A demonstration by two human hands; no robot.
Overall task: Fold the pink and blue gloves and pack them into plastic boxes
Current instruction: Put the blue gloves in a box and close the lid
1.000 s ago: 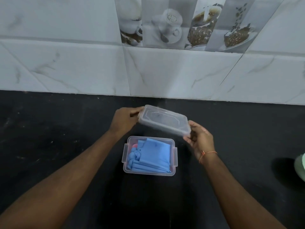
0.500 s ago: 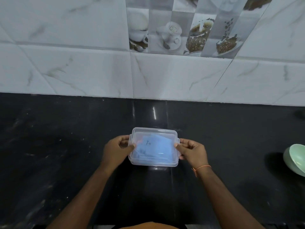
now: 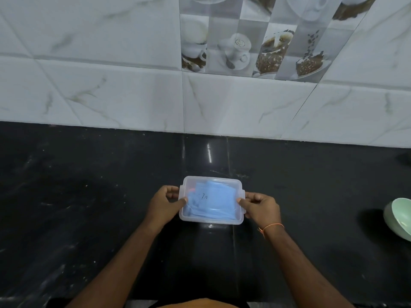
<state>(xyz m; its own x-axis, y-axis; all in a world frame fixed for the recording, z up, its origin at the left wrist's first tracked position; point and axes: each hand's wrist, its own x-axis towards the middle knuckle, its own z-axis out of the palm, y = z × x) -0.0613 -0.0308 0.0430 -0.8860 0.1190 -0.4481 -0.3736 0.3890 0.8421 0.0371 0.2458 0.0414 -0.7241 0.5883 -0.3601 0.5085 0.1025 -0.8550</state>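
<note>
You're gripping the box [image 3: 211, 200] with your left hand [image 3: 165, 204] and right hand [image 3: 259, 207], thumbs on the lid [image 3: 213, 185]; keep pressing evenly until both clips seat.

Glossy black counter [image 3: 89, 196]; white marble-look wall tiles [image 3: 100, 85]; coffee-print tile panel [image 3: 255, 47].

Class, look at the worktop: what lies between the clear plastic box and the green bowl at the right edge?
In the head view, the right hand and wrist lie beside the lidded clear plastic box; beyond them, bare black countertop runs to the pale green bowl.
</note>
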